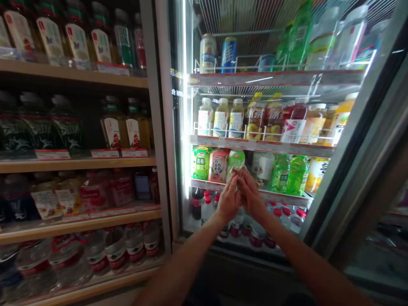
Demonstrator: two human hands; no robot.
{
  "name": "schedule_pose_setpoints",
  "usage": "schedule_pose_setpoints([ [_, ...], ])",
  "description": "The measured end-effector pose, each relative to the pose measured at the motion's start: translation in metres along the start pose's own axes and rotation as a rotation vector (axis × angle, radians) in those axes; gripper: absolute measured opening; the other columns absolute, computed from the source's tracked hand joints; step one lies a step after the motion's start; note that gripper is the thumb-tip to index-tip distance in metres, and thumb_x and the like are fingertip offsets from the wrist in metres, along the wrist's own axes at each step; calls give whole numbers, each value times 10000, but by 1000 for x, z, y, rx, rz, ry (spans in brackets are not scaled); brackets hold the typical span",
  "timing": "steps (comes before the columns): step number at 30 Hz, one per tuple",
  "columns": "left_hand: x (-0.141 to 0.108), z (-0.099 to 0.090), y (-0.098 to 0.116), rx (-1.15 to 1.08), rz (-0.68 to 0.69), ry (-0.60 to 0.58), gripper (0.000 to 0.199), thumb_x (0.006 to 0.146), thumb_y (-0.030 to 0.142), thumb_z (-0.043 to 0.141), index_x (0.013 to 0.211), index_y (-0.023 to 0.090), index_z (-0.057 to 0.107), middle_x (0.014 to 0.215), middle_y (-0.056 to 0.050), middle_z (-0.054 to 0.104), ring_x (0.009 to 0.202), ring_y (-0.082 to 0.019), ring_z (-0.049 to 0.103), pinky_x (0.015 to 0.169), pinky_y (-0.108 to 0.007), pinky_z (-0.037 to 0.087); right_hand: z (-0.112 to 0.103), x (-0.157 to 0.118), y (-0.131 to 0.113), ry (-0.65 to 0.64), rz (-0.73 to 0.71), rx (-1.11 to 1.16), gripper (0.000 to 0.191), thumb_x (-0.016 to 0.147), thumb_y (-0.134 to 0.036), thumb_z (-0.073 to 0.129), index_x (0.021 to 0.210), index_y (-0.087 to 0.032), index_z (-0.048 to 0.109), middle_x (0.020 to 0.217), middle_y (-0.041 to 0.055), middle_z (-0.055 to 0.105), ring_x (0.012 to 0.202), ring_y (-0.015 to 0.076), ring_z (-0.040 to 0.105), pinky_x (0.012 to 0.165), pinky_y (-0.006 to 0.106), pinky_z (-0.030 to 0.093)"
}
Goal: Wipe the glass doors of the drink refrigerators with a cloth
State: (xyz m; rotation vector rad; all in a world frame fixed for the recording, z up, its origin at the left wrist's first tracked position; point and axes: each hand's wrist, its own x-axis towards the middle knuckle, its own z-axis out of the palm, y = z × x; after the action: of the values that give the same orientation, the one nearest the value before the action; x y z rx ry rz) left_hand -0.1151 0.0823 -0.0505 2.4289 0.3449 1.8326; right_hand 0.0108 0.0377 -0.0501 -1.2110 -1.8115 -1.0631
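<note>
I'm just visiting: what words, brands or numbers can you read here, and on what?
"茶π": white-labelled, pale-capped plastic bottles
"冰茶": amber, yellow-capped plastic bottle
"青梅": bright-green-labelled container; smaller characters blurred
"百香果", "红茶": pink-labelled container
"SODA", split over two lines: dark-green-labelled bottle, left rack
Too blurred or small: round green-and-white label by the hands' fingertips, blue metal can, red-and-white price tags.

1. Rag [236, 171]: looks like matt cloth, kinda crumpled.
2. Green bottle [298, 175]: clear plastic, super glossy.
3. Blue can [228, 54]: shiny metal, smooth as.
4. Cooler shelf strip [274, 79]: plastic-looking, glossy enough to catch light.
5. Left-hand shelf edge [76, 164]: wood-look, smooth, pretty matt.
6. Door frame [357, 178]: dull metal, honestly.
</note>
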Motion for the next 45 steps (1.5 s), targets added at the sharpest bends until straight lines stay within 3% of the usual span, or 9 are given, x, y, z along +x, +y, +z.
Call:
schedule_pose_setpoints([
  [9, 32, 58, 5, 480, 59, 122, 647, 848, 418, 487, 1378, 108, 287, 1437, -171, 325, 1395, -256, 84, 1117, -503, 144, -86, -1, 100, 38, -58, -425, 712, 845, -319, 507, 1444, -212, 137, 1473, 132, 282, 1380, 247, 206, 1111, 525, 123],
  [13, 39, 20, -35, 540, 138, 163, 484, 891, 365, 403, 1341, 187, 379, 1419, -111, 379, 1394, -204, 106, 1135, -465, 48, -105, 9, 132, 92, 1, -519, 638, 867, -278, 448, 1438, -227, 168, 1495, 112, 233, 1386, 243, 186, 1111, 518, 100],
  [18, 53, -30, -69, 545, -76, 356, 479, 907, 308, 345, 1346, 115, 365, 1439, -169, 318, 1389, -229, 131, 1126, -483, 66, -93, 5, 131, 152, 57, -518, 633, 862, -247, 400, 1442, -228, 147, 1506, 92, 210, 1392, 243, 159, 1107, 523, 108],
  [23, 33, 30, -29, 419, 414, 12, 460, 887, 306, 427, 1324, 167, 389, 1384, -117, 428, 1371, -184, 203, 1136, -391, 115, -89, 4, 129, 158, 83, -542, 621, 845, -244, 405, 1430, -223, 199, 1495, 88, 243, 1383, 246, 193, 1104, 517, 119],
  [26, 17, 42, -25, 456, 523, -64, 428, 876, 334, 465, 1276, 184, 440, 1318, -101, 510, 1341, -179, 292, 1137, -391, 87, -91, 4, 130, 151, 88, -564, 612, 836, -246, 415, 1420, -225, 231, 1484, 88, 274, 1374, 246, 224, 1103, 504, 130],
  [30, 14, -19, -68, 568, 169, 64, 419, 879, 310, 444, 1282, 197, 431, 1373, -126, 442, 1328, -233, 322, 1116, -473, 127, -90, 4, 130, 173, 70, -556, 610, 835, -248, 416, 1417, -220, 235, 1476, 86, 291, 1375, 234, 222, 1107, 494, 125],
  [34, 14, -57, -94, 608, -249, 421, 542, 878, 345, 434, 1365, 148, 303, 1455, -190, 275, 1360, -301, 228, 1072, -564, 175, -88, 4, 128, 156, 112, -548, 591, 838, -260, 395, 1410, -216, 255, 1476, 77, 295, 1377, 233, 216, 1110, 498, 115],
  [41, 11, -13, -69, 562, 231, 39, 480, 870, 272, 418, 1337, 182, 353, 1385, -157, 413, 1354, -232, 265, 1111, -464, 152, -90, 4, 128, 169, 96, -568, 599, 838, -264, 406, 1413, -231, 243, 1466, 77, 316, 1371, 226, 236, 1109, 482, 138],
  [45, 43, -61, -89, 555, -133, 322, 435, 877, 309, 402, 1289, 168, 421, 1409, -168, 370, 1341, -270, 287, 1098, -547, 108, -89, 5, 128, 169, 115, -577, 585, 837, -258, 397, 1407, -232, 266, 1456, 77, 336, 1364, 230, 256, 1107, 485, 142],
])
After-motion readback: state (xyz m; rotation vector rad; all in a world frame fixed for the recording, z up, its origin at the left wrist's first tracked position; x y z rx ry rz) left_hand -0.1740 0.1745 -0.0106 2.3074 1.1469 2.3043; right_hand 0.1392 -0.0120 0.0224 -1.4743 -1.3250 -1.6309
